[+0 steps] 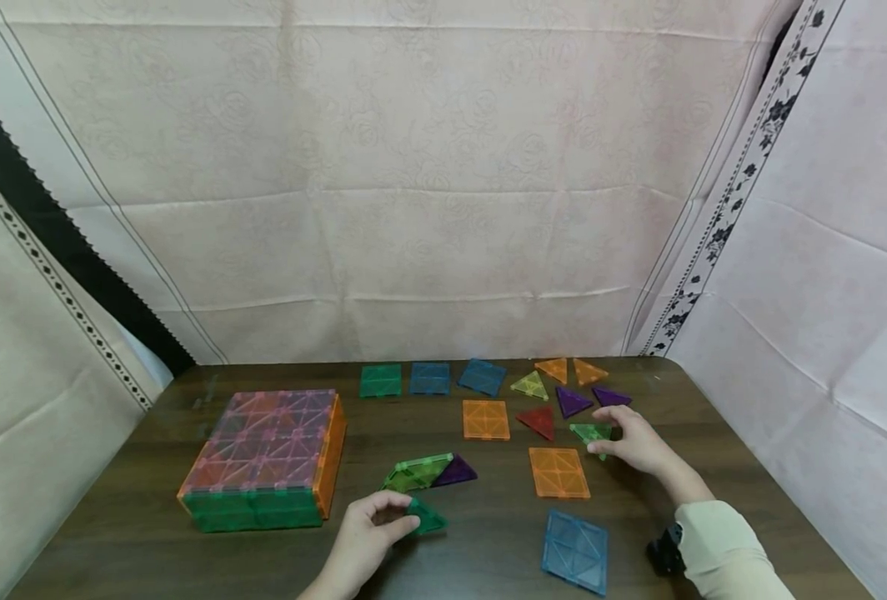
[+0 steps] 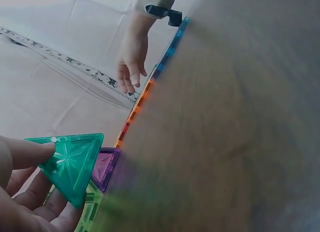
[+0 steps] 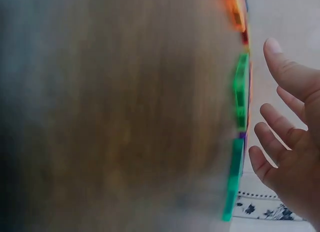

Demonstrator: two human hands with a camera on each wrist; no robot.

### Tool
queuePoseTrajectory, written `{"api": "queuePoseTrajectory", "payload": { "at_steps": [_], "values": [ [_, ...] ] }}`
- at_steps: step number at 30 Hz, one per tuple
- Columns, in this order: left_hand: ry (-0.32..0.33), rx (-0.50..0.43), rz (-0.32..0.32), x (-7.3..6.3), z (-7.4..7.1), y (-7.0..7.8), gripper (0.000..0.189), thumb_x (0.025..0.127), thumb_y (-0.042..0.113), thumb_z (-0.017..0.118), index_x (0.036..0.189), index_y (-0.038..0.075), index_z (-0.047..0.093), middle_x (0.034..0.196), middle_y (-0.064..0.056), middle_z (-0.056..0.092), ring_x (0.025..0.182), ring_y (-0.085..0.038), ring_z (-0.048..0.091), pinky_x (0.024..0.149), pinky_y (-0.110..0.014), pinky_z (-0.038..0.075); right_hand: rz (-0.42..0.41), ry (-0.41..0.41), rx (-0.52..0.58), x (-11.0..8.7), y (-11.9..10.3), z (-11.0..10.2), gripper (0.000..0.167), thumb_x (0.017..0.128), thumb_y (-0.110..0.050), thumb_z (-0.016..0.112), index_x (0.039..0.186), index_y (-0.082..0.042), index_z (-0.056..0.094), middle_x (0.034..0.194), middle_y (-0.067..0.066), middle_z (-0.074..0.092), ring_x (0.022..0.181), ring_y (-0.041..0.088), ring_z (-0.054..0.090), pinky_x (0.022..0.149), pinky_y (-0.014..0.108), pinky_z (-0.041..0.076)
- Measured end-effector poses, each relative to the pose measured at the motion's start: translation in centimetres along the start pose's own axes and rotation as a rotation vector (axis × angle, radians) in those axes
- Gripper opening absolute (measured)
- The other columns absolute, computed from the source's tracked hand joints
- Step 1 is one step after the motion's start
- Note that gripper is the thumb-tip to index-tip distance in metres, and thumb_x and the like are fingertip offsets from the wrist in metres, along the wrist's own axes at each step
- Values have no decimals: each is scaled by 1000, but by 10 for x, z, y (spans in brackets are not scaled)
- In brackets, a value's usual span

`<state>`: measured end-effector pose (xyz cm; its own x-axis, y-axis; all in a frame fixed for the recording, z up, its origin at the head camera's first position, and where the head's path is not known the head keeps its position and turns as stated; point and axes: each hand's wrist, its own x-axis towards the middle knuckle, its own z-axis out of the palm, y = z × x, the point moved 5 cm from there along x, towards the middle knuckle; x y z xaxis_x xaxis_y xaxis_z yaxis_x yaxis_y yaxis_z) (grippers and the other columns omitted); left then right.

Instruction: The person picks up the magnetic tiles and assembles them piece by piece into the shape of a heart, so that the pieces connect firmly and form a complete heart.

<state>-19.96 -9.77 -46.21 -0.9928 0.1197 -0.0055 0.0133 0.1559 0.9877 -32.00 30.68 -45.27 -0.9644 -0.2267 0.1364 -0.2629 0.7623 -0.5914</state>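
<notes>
My left hand pinches a translucent teal-green triangular magnetic tile between thumb and fingers, raised above the table in the left wrist view. Just beyond it lie a light green piece, tilted up from the table, and a purple triangle. At the right, my right hand hovers with thumb and fingers spread around a green triangular tile. In the right wrist view, that hand's fingers hold nothing; a bright green tile and a teal one show edge-on beside them.
A box-shaped block of tiles, pink-purple on top, stands at the left. Orange squares, a red triangle, purple triangles and a blue square lie around the right side. More blue squares line the back. White cloth surrounds the table.
</notes>
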Motion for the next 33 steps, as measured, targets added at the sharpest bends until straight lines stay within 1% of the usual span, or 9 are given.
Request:
{"api": "queuePoseTrajectory", "payload": {
  "at_steps": [6,13,16,17,21,23,26,30,33],
  "values": [
    [-20,-5,-12,1,1,-5,24,80,6,76,99,-5,69,94,-8,68,85,-14,60,71,-23,50,4,-28,-42,3,11,-2,61,78,-28,81,123,5,57,119,23,58,107,41,51,90,57,42],
    [-34,-16,-25,3,0,-11,22,80,5,75,99,-5,69,94,-8,69,86,-15,61,69,-23,50,-7,-77,-78,3,9,-1,62,76,-27,82,122,7,58,115,23,61,106,42,52,90,57,42],
    [-37,-16,-25,4,0,-12,22,80,5,75,98,-5,69,94,-8,69,86,-15,61,69,-23,50,-33,-63,-85,3,8,-1,60,76,-29,81,119,6,59,112,21,61,104,41,52,89,58,42],
    [-37,-16,-25,4,0,-12,22,80,5,75,98,-5,69,94,-8,69,86,-15,61,69,-23,50,-56,-47,-103,3,6,-1,59,76,-30,82,117,6,60,109,20,61,101,39,52,87,55,43],
    [-42,-13,-25,4,0,-12,22,80,5,75,98,-5,69,94,-8,69,86,-15,61,69,-22,50,-96,-9,-141,2,4,-2,57,74,-32,82,114,4,62,107,20,59,99,41,51,84,56,43],
    [-43,-14,-26,3,0,-12,22,80,5,75,99,-6,69,94,-8,69,85,-15,61,68,-22,50,-87,-6,-154,3,3,-1,56,74,-31,83,114,3,63,110,20,58,102,42,51,86,57,43],
    [-44,-17,-27,4,0,-12,22,80,4,75,99,-6,69,93,-7,69,85,-15,61,69,-22,50,-56,-32,-140,3,3,0,54,76,-28,82,116,2,62,114,20,55,107,43,51,90,59,42],
    [-44,-21,-29,4,0,-13,22,80,4,75,99,-6,69,93,-7,69,84,-14,60,68,-22,50,-40,-43,-115,4,2,1,52,76,-23,82,117,2,61,111,17,53,102,36,54,88,55,44],
    [-44,-21,-31,4,0,-13,22,80,4,75,99,-6,69,92,-7,69,84,-14,60,68,-22,50,-46,-27,-92,5,2,1,51,75,-18,83,115,5,61,107,15,53,94,29,53,82,46,46]
  ]
}}
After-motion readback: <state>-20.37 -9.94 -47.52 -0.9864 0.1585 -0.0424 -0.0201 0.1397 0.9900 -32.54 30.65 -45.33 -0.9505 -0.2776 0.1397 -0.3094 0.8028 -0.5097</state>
